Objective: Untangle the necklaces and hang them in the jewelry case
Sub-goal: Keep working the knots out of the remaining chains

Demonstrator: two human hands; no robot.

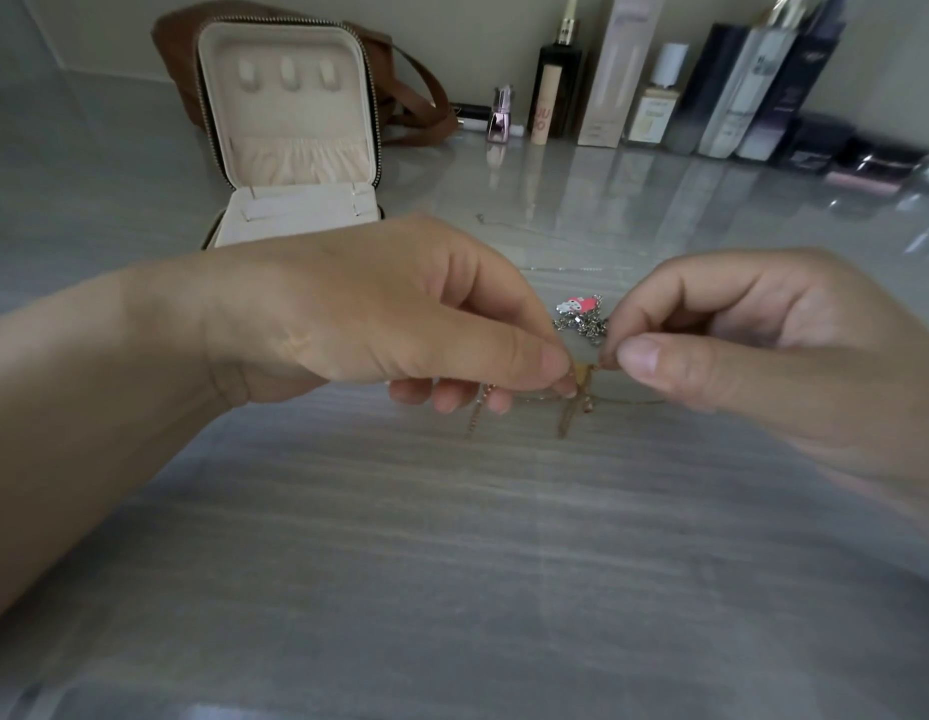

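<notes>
Two hands meet over the wide grey table (pixel 452 537), which fills most of the view. The left hand (pixel 379 314) enters from 9 o'clock and the right hand (pixel 753 345) from 3 o'clock. Each one has the thumb and forefinger closed in a fine pinch on the gold necklace (pixel 564 415), with the other fingers curled loosely beneath. The two pinches are very near to each other, so only a short piece of chain runs between them, from 9 to 3 o'clock. From the hands, the jewelry case (pixel 290 132) stands at 11 o'clock, open, with its lid upright; the three hanging tabs (pixel 288 75) in the lid carry nothing. The left hand is the nearer one to it. Behind the case lies a brown bag (pixel 420 96), and at 1 o'clock a row of cosmetic bottles (pixel 737 96) stands along the wall. Just at 12 o'clock from the pinch a silver chain (pixel 587 324) lies in a small heap on the table, with a pink and white charm (pixel 574 305) on it. I cannot tell if it touches the gold one. The gold necklace is thin. It looks bunched at the pinch, and two loose strands hang from there toward 6 o'clock, blurred. I judge that the untangling is in hand and the hanging not yet begun. The next pull should go sideways along the chain, gently, because such a fine chain may tighten its knot.
</notes>
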